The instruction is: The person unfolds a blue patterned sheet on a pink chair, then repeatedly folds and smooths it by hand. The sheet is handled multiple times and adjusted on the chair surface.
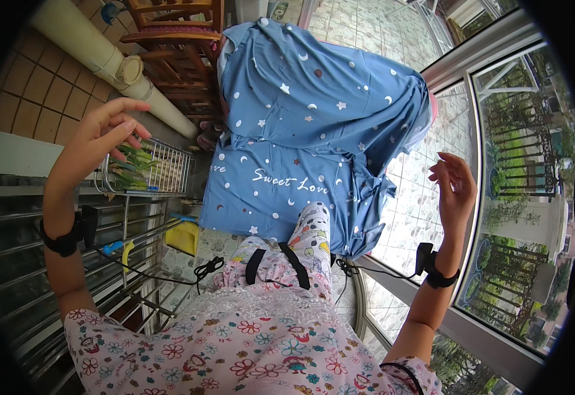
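A blue fabric sheet (287, 123) printed with moons, stars, dots and white lettering lies rumpled in front of me, draped over something whose pink edge shows at the right. My left hand (112, 128) is raised at the left, fingers loosely bent and apart, with nothing in it; it appears above a wire basket (169, 168) that holds leafy green stalks. On the other side, my right hand (453, 182) is held up before the glazed window frame, fingers curled loosely and holding nothing. Neither hand touches the sheet. One knee overlaps the sheet's near edge.
Wooden chairs (184, 64) stand at the upper left, beside a thick pale pipe (90, 54). A metal rack (124, 222) runs along my left, near a yellow dustpan-like object (182, 236). Black cables (208, 269) hang from both wrist straps. Window frames (475, 148) border the right side.
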Available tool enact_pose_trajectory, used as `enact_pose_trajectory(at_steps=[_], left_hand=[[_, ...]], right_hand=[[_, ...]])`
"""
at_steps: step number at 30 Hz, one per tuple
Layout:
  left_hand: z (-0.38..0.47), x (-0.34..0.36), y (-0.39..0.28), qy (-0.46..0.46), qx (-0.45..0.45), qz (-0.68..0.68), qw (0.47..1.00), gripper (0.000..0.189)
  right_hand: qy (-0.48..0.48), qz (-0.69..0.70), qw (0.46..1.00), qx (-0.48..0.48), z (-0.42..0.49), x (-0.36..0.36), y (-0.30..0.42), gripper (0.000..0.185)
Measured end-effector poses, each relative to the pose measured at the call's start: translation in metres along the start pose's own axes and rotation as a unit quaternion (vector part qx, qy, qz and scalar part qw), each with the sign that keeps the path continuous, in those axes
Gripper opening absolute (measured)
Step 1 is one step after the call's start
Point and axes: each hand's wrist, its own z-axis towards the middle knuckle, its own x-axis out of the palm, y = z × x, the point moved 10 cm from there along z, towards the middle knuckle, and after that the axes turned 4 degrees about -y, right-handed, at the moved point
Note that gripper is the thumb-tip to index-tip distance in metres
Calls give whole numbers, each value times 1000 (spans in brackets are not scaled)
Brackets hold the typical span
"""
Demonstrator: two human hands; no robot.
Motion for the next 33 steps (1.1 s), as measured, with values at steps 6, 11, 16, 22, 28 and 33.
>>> enact_pose_trajectory(at_steps=[6, 11, 16, 22, 28, 33], left_hand=[[73, 14, 62, 32, -56, -24, 998, 36], [175, 56, 137, 12, -99, -42, 994, 37], [292, 100, 205, -94, -92, -145, 981, 39], [404, 134, 227, -212, -60, -160, 962, 39], [483, 99, 189, -330, 16, -44, 943, 47], [539, 75, 163, -381, 2, 198, 903, 67]], right_hand=[[56, -34, 998, -17, 59, 70, -47, 16], [121, -45, 991, -33, 160, 139, -148, 20], [148, -139, 974, -105, 295, 256, -256, 37], [193, -162, 950, -183, 364, 402, -296, 48], [236, -123, 905, -331, 328, 404, -245, 34], [311, -85, 910, -259, 270, 370, -229, 34]])
